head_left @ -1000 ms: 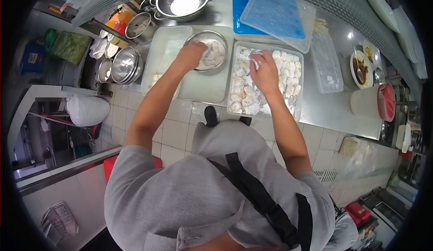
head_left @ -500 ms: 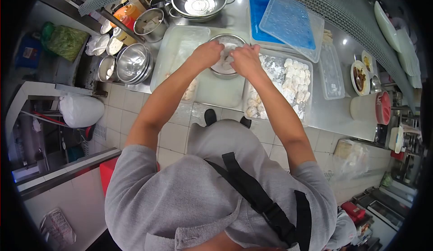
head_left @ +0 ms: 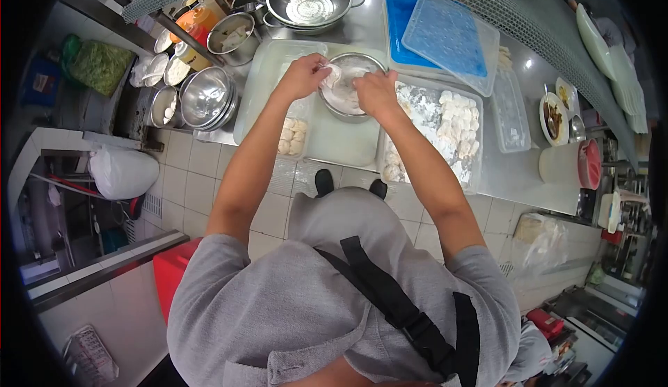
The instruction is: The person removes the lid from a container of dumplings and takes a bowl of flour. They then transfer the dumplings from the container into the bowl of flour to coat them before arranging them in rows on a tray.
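A metal bowl with white powder in it stands on a pale green board. At its left rim, my left hand pinches a white, floury lump. My right hand is over the right rim, fingers curled down into the bowl; whatever they hold is hidden. Right of the bowl, a tray holds several white floured lumps in rows and loose powder. Below my left forearm, a clear container holds several pale round pieces.
Behind the bowl are a metal colander and a blue-and-clear plastic box. Stacked metal bowls, a pot and sauce bottles stand left. On the right are a clear lid, a food plate and a pink-rimmed tub.
My left hand has moved left from over the bowl to its left rim, and the white lump now shows in its fingers. My right hand has shifted slightly down.
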The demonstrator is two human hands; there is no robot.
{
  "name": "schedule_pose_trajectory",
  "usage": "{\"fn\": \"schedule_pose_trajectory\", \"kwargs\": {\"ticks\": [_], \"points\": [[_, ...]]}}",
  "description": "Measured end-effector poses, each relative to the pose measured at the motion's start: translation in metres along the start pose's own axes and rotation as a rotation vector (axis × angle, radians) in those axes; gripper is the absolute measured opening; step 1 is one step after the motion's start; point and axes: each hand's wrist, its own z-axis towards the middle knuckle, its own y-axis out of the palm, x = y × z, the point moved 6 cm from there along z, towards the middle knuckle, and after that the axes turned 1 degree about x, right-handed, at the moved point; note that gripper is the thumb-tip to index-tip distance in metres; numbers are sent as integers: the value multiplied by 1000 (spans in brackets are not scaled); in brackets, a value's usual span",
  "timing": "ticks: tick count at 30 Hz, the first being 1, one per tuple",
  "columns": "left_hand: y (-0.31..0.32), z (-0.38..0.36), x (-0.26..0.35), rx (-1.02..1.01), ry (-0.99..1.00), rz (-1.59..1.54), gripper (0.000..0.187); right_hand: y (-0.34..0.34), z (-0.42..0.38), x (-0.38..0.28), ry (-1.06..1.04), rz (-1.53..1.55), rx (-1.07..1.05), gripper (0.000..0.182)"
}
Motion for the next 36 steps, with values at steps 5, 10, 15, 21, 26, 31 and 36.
{"fn": "schedule_pose_trajectory", "kwargs": {"ticks": [5, 10, 15, 21, 26, 31, 36], "points": [[1, -4, 10, 6, -63, -70, 20, -18, -13, 4, -3, 90, 75, 23], [12, -6, 48, 47, -25, -304, 22, -73, -60, 49, 91, 400, 262, 26], [108, -20, 85, -111, 116, -437, 22, -50, -157, 153, 302, 589, 322, 29], [272, -30, 108, -275, 120, -313, 27, 9, -257, 206, 638, 350, 71, 27], [337, -24, 117, -222, 152, -122, 27, 23, -276, 208, 730, 290, 29, 27], [352, -21, 123, -120, 201, 7, 23, 32, -275, 212, 724, 306, -14, 29], [352, -23, 119, -32, 141, 19, 20, 32, -278, 215, 626, 334, -19, 33]]}}
